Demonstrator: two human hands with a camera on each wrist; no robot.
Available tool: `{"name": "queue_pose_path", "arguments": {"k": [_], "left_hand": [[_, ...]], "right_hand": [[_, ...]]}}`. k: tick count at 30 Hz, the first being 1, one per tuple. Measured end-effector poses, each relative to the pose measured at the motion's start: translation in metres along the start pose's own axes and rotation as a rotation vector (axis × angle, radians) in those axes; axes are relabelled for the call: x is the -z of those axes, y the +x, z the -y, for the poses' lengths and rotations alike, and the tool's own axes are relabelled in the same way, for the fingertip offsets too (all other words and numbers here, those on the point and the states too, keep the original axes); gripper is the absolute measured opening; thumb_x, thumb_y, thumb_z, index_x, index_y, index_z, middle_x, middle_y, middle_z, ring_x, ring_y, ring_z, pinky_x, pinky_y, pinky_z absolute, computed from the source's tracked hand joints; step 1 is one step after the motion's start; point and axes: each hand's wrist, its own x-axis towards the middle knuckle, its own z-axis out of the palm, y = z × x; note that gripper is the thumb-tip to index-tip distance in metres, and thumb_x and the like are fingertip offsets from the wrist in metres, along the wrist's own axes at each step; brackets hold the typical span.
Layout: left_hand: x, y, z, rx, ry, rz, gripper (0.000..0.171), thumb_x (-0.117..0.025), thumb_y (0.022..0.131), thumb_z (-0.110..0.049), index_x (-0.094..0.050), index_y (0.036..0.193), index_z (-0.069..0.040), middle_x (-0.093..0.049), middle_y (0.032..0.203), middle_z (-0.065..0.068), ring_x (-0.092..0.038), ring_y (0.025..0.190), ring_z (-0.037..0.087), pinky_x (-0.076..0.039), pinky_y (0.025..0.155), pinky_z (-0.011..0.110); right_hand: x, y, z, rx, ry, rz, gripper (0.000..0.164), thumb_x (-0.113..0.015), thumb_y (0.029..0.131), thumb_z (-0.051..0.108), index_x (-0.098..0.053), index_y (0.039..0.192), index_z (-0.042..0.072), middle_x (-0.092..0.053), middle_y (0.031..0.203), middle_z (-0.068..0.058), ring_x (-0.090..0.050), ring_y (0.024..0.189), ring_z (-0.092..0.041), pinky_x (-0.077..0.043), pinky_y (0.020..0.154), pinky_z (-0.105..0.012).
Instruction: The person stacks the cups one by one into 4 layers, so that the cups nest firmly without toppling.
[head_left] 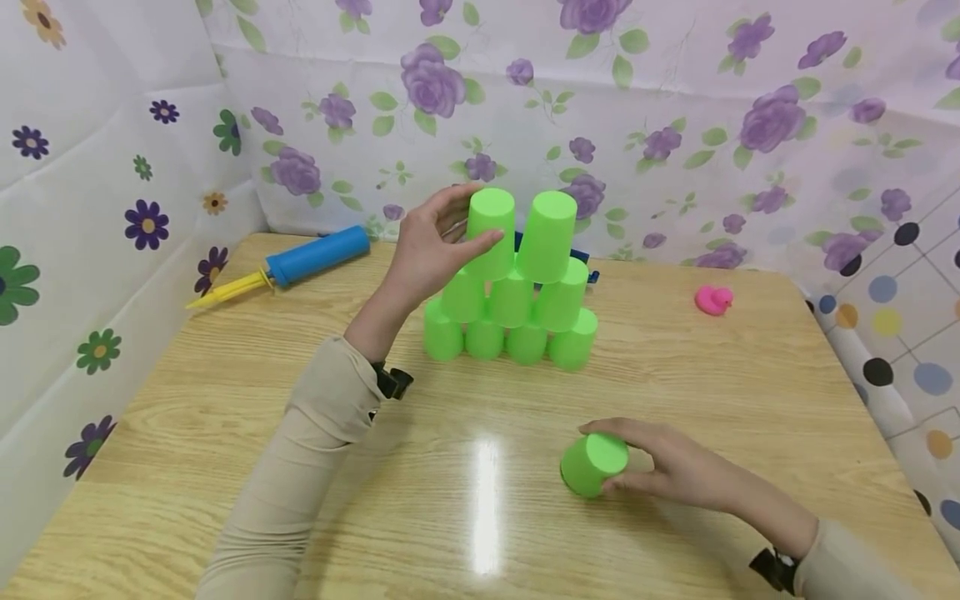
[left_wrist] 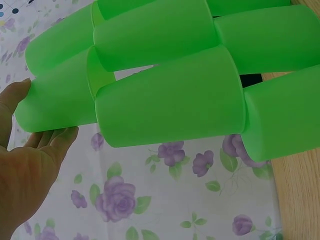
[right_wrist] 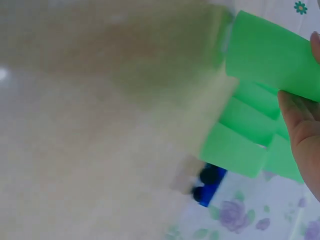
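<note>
Upside-down green plastic cups (head_left: 512, 302) form a stacked pyramid: several in the bottom row, three in the middle, two on top. My left hand (head_left: 429, 246) holds the left cup of the top row (head_left: 491, 242), thumb on its near side and fingers round the back. In the left wrist view that cup (left_wrist: 57, 100) rests with its rim on the row below. Nearer me, right of centre, my right hand (head_left: 671, 465) grips a separate upside-down green cup (head_left: 581, 467) between thumb and fingers, low at the table. The right wrist view shows this cup (right_wrist: 270, 55) in front of the pyramid.
A blue and yellow hand pump (head_left: 318, 256) lies at the back left of the wooden table (head_left: 697, 383). At the back right sits a pink toy duck (head_left: 713, 300). Behind the pyramid is a blue object (right_wrist: 215, 185) with dark round parts. Flowered cloth (head_left: 322, 108) hangs behind.
</note>
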Motion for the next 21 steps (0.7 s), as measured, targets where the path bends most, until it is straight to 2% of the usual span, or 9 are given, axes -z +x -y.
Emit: {"name": "queue_pose_path", "arguments": {"k": [3,8,12,15,18,21], "left_hand": [[0.002,0.000,0.000,-0.004,0.001,-0.002,0.058,-0.074,0.080,-0.016,-0.050,0.132,-0.010,-0.058,0.127,0.006,-0.054,0.118,0.011,-0.043,0.097,0.020],[0.003,0.001,0.000,-0.003,-0.001,0.002,0.058,-0.075,0.079,-0.016,-0.050,0.132,-0.010,-0.058,0.126,0.006,-0.054,0.117,0.010,-0.043,0.097,0.020],[0.003,0.000,-0.001,0.007,0.005,0.008,0.059,-0.075,0.079,-0.017,-0.050,0.132,-0.009,-0.058,0.126,0.006,-0.054,0.117,0.010,-0.044,0.096,0.019],[0.004,-0.001,-0.002,0.019,0.006,0.009,0.059,-0.075,0.079,-0.016,-0.050,0.132,-0.008,-0.058,0.126,0.007,-0.054,0.118,0.012,-0.044,0.096,0.019],[0.004,0.000,-0.001,0.032,-0.001,0.008,0.059,-0.075,0.079,-0.015,-0.050,0.132,-0.007,-0.058,0.126,0.008,-0.054,0.118,0.014,-0.044,0.096,0.020],[0.003,0.001,-0.001,0.040,-0.004,0.012,0.060,-0.076,0.078,-0.014,-0.050,0.132,-0.007,-0.058,0.126,0.009,-0.054,0.118,0.015,-0.044,0.096,0.020]], "right_hand": [[0.015,0.011,0.007,0.025,-0.017,-0.020,0.059,-0.072,0.080,0.032,-0.048,0.134,0.022,-0.058,0.126,0.005,-0.057,0.112,-0.014,-0.051,0.089,-0.035],[0.045,0.032,0.020,0.111,-0.056,-0.071,0.061,-0.076,0.077,0.023,-0.050,0.133,0.018,-0.060,0.122,0.005,-0.059,0.108,-0.013,-0.052,0.087,-0.032],[0.066,0.049,0.033,0.157,-0.095,-0.114,0.066,-0.077,0.077,0.022,-0.047,0.136,0.014,-0.057,0.127,0.000,-0.056,0.113,-0.014,-0.046,0.094,-0.023],[0.081,0.064,0.043,0.207,-0.117,-0.190,0.070,-0.078,0.075,0.017,-0.045,0.137,0.008,-0.056,0.129,-0.007,-0.054,0.116,-0.017,-0.041,0.099,-0.019],[0.096,0.081,0.052,0.239,-0.103,-0.298,0.072,-0.080,0.070,0.008,-0.047,0.134,0.003,-0.057,0.126,-0.013,-0.057,0.109,-0.015,-0.043,0.095,-0.018],[0.110,0.094,0.060,0.227,-0.099,-0.399,0.069,-0.081,0.068,0.004,-0.050,0.130,0.002,-0.060,0.120,-0.011,-0.058,0.100,-0.007,-0.047,0.089,-0.015]]}}
